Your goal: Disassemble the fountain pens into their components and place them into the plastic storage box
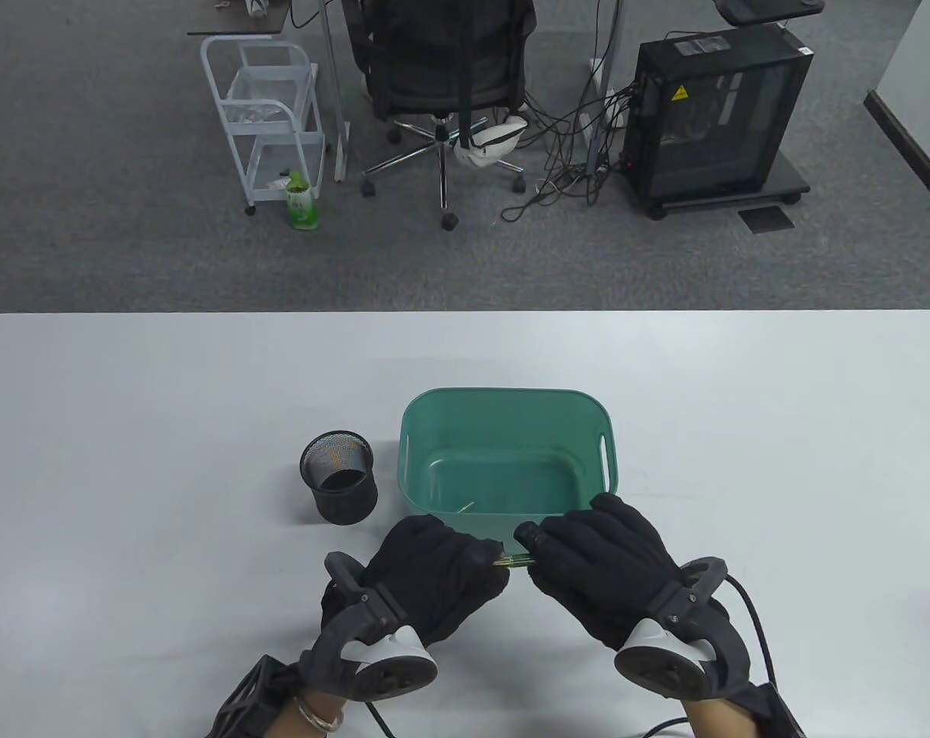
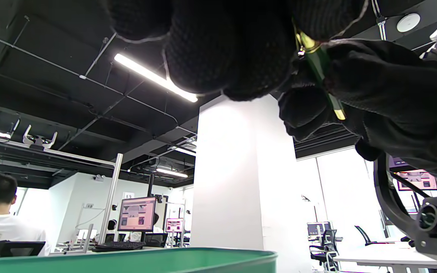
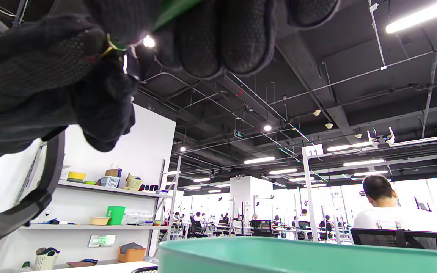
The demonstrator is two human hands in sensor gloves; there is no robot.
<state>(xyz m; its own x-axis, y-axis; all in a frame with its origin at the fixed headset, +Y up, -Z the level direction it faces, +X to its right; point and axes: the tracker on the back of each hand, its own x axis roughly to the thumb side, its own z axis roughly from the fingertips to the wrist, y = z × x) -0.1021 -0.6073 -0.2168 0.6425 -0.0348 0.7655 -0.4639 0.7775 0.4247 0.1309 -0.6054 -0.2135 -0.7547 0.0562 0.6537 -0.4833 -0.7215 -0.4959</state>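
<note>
A green fountain pen (image 1: 513,560) with gold trim is held level between both gloved hands, just in front of the green plastic storage box (image 1: 503,415). My left hand (image 1: 465,555) grips its left end and my right hand (image 1: 546,547) grips its right end; only a short middle stretch shows. From below, the left wrist view shows the green pen (image 2: 321,70) with gold bands running between the fingers of both hands. In the right wrist view a green sliver of the pen (image 3: 173,9) peeks out between my curled fingers. A small pale part (image 1: 465,506) lies in the box.
A black mesh pen cup (image 1: 338,477) stands just left of the box. The white table (image 1: 127,461) stretches wide on both sides. Beyond its far edge are an office chair (image 1: 442,69), a white cart (image 1: 269,115) and a computer tower (image 1: 715,115).
</note>
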